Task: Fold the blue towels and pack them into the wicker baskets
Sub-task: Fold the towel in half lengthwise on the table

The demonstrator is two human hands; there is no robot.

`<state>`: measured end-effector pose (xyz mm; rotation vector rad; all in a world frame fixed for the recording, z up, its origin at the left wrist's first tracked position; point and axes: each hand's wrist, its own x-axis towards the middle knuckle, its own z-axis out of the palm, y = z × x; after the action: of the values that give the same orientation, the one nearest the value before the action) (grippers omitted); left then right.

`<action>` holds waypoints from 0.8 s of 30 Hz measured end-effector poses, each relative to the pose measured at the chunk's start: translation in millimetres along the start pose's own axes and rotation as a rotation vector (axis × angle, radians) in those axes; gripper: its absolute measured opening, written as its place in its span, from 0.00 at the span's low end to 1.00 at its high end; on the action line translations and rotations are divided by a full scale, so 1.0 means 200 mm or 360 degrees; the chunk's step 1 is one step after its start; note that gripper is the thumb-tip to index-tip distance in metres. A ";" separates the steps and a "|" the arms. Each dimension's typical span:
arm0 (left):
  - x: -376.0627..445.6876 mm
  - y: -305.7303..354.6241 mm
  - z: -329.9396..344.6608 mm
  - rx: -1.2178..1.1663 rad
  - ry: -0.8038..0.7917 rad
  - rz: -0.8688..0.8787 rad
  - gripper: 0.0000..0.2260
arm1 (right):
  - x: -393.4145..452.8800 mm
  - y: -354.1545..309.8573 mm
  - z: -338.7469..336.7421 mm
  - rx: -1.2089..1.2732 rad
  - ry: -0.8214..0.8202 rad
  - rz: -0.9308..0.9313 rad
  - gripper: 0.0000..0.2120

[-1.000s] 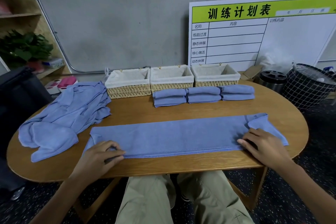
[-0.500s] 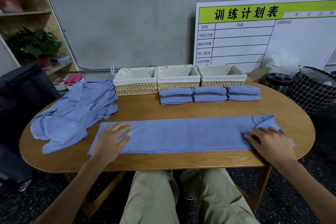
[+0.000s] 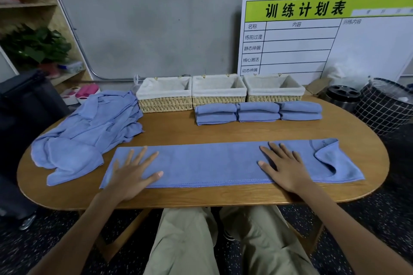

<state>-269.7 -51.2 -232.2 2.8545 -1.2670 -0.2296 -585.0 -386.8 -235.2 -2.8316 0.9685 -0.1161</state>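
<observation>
We press both palms flat, fingers spread, on a long blue towel (image 3: pixel 212 164) at the table's (image 3: pixel 201 196) near edge: left hand (image 3: pixel 131 174) toward its left end, right hand (image 3: pixel 283 167) right of center. Three baskets (image 3: pixel 219 91) stand behind folded towels (image 3: pixel 258 113).

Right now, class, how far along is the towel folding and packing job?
Done: three folded stacks sit before the baskets, which look empty. In hand: the left hand and right hand press flat on a long strip of towel. Left: the unfolded pile, then all packing.
</observation>
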 end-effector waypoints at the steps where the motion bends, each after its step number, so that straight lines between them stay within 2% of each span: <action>1: 0.00 -0.01 -0.01 0.0016 0.0001 -0.0026 0.47 | 0.00 0.00 0.00 -0.0006 0.0003 0.0008 0.54; 4: 0.03 0.05 -0.02 -0.0038 0.0120 -0.0067 0.39 | -0.01 -0.01 -0.01 -0.0011 0.0020 0.0015 0.55; 6: 0.04 0.07 -0.01 -0.0038 0.0104 -0.0078 0.37 | -0.01 -0.02 -0.01 -0.0003 0.0000 0.0010 0.55; 11: 0.05 0.04 -0.03 -0.0025 -0.0038 -0.0109 0.38 | -0.02 0.02 -0.01 0.0036 -0.0014 0.0049 0.55; 17: 0.04 0.05 -0.04 -0.0015 -0.0041 -0.0084 0.37 | -0.05 0.12 -0.04 0.0050 0.0006 0.0183 0.57; 21: 0.04 0.05 -0.04 -0.0031 -0.0020 -0.0084 0.35 | -0.09 0.20 -0.05 0.0092 0.0030 0.0240 0.53; 24: 0.12 0.07 -0.04 -0.0079 0.0040 -0.0127 0.33 | -0.12 0.24 -0.06 0.0114 0.0036 0.0327 0.40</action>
<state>-263.7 -79.1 -225.7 2.8597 -1.1277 -0.2216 -633.9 -411.0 -232.5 -2.6536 1.2271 -0.1562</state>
